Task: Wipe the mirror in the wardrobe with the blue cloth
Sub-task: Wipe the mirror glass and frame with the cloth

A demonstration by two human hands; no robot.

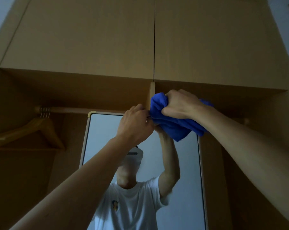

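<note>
Hanging at far left, wooden hangers [32,130] stay clear; the left hand [135,125] pinches the blue cloth [170,123] edge, the right hand [182,105] fists its bunch, just right, against the tall mirror [104,130] top, glass stretching downward below

Two closed upper cabinet doors [90,39] fill the top of the view, split by a thin dark seam. Under them a narrow upright divider panel [152,95] parts two open compartments. In the left compartment a wooden rail [70,109] runs across (its left end sits in a round socket), and wooden hangers [29,131] hang from it by metal hooks [44,112], bunched close together. Everything is tan wood, dimly lit.
</note>
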